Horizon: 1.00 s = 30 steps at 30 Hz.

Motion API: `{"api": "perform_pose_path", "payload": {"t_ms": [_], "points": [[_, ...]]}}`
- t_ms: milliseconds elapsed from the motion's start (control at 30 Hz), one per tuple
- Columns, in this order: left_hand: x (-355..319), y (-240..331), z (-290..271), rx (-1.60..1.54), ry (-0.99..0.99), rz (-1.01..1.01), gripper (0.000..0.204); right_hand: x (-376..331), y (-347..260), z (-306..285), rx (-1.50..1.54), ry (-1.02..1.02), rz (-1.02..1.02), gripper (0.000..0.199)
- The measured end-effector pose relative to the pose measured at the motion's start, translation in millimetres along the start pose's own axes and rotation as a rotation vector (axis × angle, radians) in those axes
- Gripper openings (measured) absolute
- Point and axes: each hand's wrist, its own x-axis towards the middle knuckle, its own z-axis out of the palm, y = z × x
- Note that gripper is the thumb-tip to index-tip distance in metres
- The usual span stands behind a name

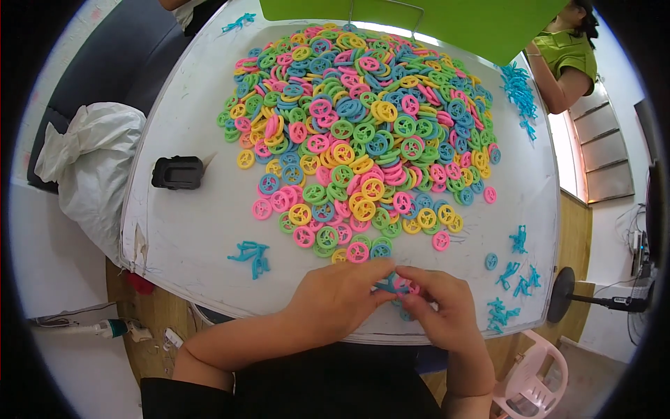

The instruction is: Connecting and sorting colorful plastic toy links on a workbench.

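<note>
At the near edge of the table, my left hand (338,297) and my right hand (447,307) meet with thumbs and fingers pinched together. A small blue plastic piece (384,285) shows between my left fingertips. Against it my right fingers grip a small pink spoked wheel (403,284), partly covered by the fingers. Just beyond my hands spreads a large heap of toy wheels (363,140) in pink, yellow, green and blue. A few blue branching plastic parts (251,258) lie left of my left hand.
More blue parts (502,314) lie in small groups at the right, near a single blue wheel (491,261). A black plastic tray (177,172) sits at the left. A green board (419,21) stands at the far side, with a person (569,63) behind the right corner.
</note>
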Motion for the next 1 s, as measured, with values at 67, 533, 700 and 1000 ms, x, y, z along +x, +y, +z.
{"api": "perform_pose_path", "payload": {"t_ms": [67, 533, 700, 1000], "points": [[1, -9, 5, -0.003, 0.097, 0.149, 0.042, -2, 2, 1, 0.412, -0.03, 0.305, 0.036], [8, -13, -30, 0.0, 0.354, 0.393, 0.018, 32, 4, -5, 0.216, 0.112, 0.149, 0.034], [2, -21, -22, -0.665, 0.579, 0.026, 0.028, 50, 4, 15, -0.796, -0.094, -0.461, 0.032], [9, -13, -13, -0.77, 0.627, 0.037, 0.028, 60, 11, 31, -0.82, -0.069, -0.673, 0.029]]}}
